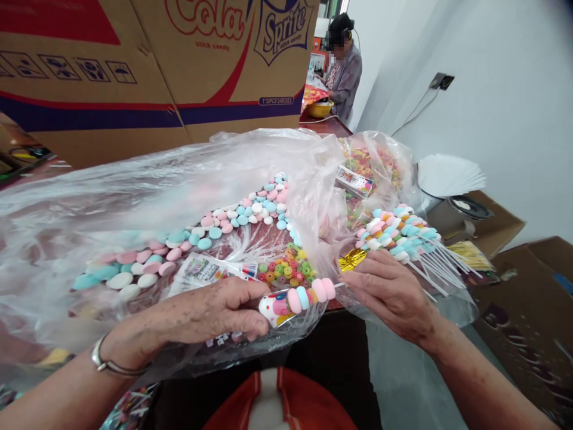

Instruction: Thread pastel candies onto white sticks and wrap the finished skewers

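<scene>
Your left hand (215,313) is closed, thumb and fingers pinching the printed wrapper end of a candy skewer (298,300) of pink, white and blue tablet sweets threaded on a thin white stick. The skewer lies almost level, long axis running left to right and rising slightly toward the right. Its wrapped end sits at your left fingertips; its bare end points at your right hand (391,289).

Your right hand is just beside that free end, fingers curled with the tips meeting near the stick. Whether it actually grips the stick, I can't tell; the fingertips hide the contact. So the left hand holds the piece, and the right is the nearer one to the open end.

A crumpled gold foil twist (352,260) sits just above the right knuckles, touching or nearly so.

Behind the left hand, a big clear plastic bag (134,197) lies open with loose pastel tablet candies (242,215) spread in a diagonal band, plus a small heap of multicoloured ring candies (286,272) just above the skewer.

Beyond the right hand lies a bundle of finished pastel skewers (396,233), white sticks fanned out to the right.

Brown printed cardboard cartons (179,71) are stacked at the back. Another person (342,65) works well apart, far end of the room.
</scene>
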Demonstrator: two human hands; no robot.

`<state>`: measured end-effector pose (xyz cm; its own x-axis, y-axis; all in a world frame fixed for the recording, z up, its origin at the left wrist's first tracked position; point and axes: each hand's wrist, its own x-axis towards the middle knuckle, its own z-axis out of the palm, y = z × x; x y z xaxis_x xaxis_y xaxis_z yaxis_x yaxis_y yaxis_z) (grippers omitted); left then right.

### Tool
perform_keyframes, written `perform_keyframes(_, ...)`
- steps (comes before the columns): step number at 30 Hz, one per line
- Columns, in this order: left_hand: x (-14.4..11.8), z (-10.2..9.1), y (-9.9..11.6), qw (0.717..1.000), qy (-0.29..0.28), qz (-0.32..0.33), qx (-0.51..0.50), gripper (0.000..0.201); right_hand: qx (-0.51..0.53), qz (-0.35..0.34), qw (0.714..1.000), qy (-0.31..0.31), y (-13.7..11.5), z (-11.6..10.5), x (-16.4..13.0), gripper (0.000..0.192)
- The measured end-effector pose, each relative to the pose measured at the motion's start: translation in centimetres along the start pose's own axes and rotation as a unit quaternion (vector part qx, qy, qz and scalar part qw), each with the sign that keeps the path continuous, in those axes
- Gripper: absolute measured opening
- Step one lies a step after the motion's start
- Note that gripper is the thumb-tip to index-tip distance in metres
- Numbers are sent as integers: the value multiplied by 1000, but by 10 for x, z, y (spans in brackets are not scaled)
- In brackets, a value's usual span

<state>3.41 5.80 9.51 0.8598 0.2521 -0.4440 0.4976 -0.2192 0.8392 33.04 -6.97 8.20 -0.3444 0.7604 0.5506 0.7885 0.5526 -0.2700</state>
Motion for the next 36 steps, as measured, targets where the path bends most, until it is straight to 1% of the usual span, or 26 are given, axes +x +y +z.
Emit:
perform_keyframes(2,-1,1,-2,1000,21,14,2,34,0,15,1000,-26,-1,-1,0,17)
perform_keyframes(5,-2,3,-4,997,57,23,51,34,-3,17,998,-59,-5,1,1,18)
perform_keyframes(7,0,6,-4,994,67,22,88,33,-2,9,997,-72,-7,4,5,18)
perform_keyframes(9,4,11,-3,994,63,22,89,33,14,9,996,-87,-9,7,9,19)
perform_keyframes(11,8,16,-3,999,38,16,26,34,49,16,993,-103,-8,9,14,20)
perform_keyframes(13,12,23,-4,997,-10,-6,-78,35,81,18,989,-121,-5,8,19,22)
perform_keyframes(15,14,29,-5,982,-60,-33,-173,39,97,4,985,-141,-2,4,24,25)
perform_keyframes(16,14,31,-5,975,-76,-44,-204,41,99,-9,984,-150,0,2,27,26)
perform_keyframes(18,14,34,-5,967,-84,-61,-233,41,96,-33,980,-171,0,0,31,26)
perform_keyframes(19,15,35,-5,966,-77,-66,-237,41,95,-41,978,-181,-1,0,32,26)
perform_keyframes(21,16,36,-4,974,-43,-59,-216,40,97,-48,974,-198,-5,4,33,28)
perform_keyframes(24,19,38,-2,989,17,-10,-150,37,101,-58,974,-195,-15,18,29,29)
perform_keyframes(28,25,49,0,994,42,55,-80,38,72,-83,975,-194,-25,36,21,24)
perform_keyframes(31,26,56,3,993,77,74,-42,40,65,-92,976,-188,-25,39,19,23)
perform_keyframes(33,22,55,7,992,84,57,-77,47,69,-87,977,-180,-20,35,19,24)
perform_keyframes(35,15,49,8,986,62,22,-150,53,67,-82,980,-168,-13,29,20,24)
perform_keyframes(36,11,46,8,982,40,6,-186,50,64,-81,981,-164,-10,25,20,23)
